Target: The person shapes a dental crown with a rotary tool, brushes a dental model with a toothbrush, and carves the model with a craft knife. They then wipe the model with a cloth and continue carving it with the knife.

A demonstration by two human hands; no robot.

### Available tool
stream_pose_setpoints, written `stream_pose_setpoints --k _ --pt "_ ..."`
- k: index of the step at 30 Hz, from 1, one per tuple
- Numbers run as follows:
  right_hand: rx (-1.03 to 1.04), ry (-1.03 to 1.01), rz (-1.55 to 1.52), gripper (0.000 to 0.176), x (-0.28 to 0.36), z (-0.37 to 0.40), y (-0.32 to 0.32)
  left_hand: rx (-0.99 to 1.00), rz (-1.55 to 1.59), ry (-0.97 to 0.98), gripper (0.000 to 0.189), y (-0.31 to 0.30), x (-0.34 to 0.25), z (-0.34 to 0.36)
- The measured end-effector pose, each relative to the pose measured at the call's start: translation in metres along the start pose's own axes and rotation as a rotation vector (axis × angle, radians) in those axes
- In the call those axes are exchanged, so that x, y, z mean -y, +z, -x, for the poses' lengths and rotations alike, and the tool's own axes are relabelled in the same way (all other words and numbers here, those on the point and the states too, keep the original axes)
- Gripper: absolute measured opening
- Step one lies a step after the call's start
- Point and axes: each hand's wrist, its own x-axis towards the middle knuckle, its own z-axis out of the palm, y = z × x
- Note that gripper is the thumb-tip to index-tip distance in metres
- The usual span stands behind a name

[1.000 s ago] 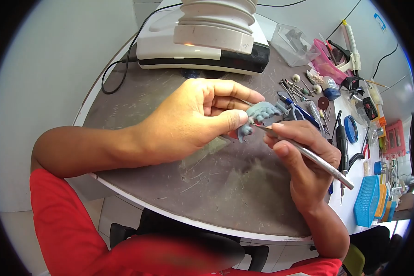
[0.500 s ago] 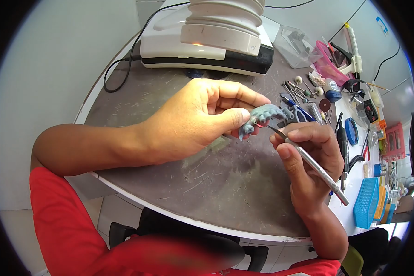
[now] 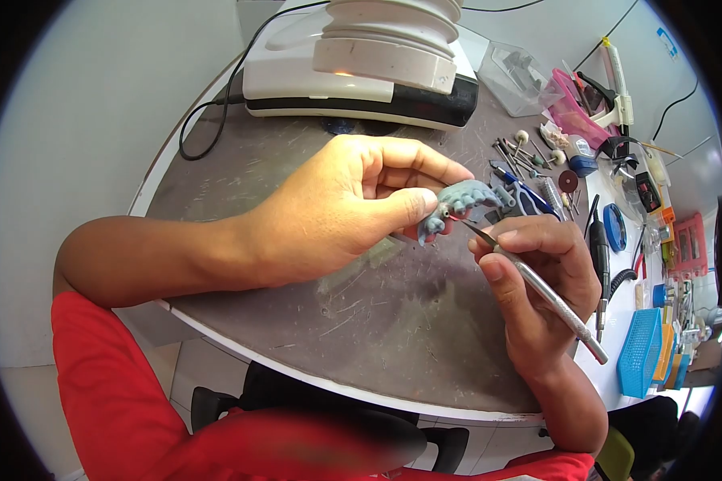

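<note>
A grey-blue dental model (image 3: 467,195) with a row of teeth and a small pink-red patch is pinched between the thumb and fingers of my left hand (image 3: 353,204), above the tabletop. My right hand (image 3: 541,276) grips a craft knife (image 3: 555,298) by its knurled metal handle, like a pen. The blade points up and left, its tip close to the model's lower edge by the pink patch. Part of the model is hidden behind my left thumb.
A white machine with a ribbed duct (image 3: 389,48) stands at the back of the grey tabletop (image 3: 361,337). To the right lie small rotary burs (image 3: 521,160), blue pliers (image 3: 529,196), a handpiece (image 3: 598,256), a pink basket (image 3: 573,116) and a blue basket (image 3: 640,353).
The knife and my right hand have shifted slightly down and left, so the blade tip sits a little lower beside the model. My left hand and the model have hardly moved.
</note>
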Motion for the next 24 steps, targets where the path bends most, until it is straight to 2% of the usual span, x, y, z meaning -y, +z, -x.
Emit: stream_pose_setpoints --k 19,24 --pt "-0.004 0.044 0.006 0.022 0.0023 -0.0015 0.003 0.078 -0.021 -0.055 0.038 -0.0051 -0.0029 0.0004" --pt "-0.011 -0.029 0.067 0.022 0.0003 -0.0013 0.002 0.06 -0.024 -0.057 0.038 -0.0038 -0.0037 0.0008"
